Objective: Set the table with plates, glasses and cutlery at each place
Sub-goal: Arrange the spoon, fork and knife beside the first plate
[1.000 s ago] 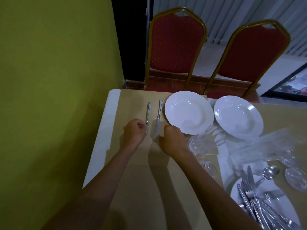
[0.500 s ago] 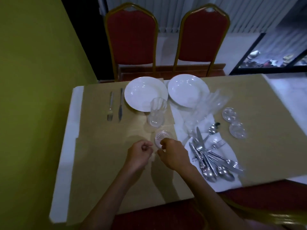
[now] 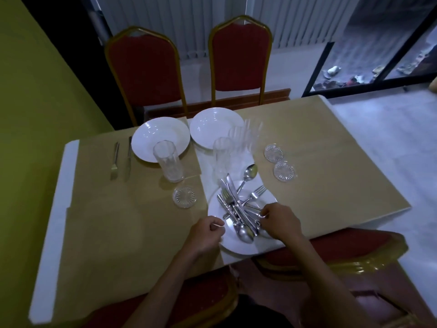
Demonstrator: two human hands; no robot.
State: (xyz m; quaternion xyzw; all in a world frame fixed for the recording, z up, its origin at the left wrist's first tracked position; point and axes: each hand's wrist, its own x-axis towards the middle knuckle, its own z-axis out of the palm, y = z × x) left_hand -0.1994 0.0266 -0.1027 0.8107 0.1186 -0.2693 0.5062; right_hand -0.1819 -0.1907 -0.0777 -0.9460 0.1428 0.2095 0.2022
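Seen from above the person's head, the right hand [image 3: 281,224] has its fingers curled in among the handles of the cutlery [image 3: 238,214] heaped on the near plate [image 3: 238,249] and pinches a piece there. The left hand [image 3: 208,235] sits curled at that plate's left rim, and I cannot tell whether it holds anything. Across the table [image 3: 106,221], the far-left plate [image 3: 160,136] has a fork [image 3: 115,159] and a knife [image 3: 128,157] side by side to its left and a glass [image 3: 168,164] upright at its near edge, with a second plate [image 3: 212,126] just beside it.
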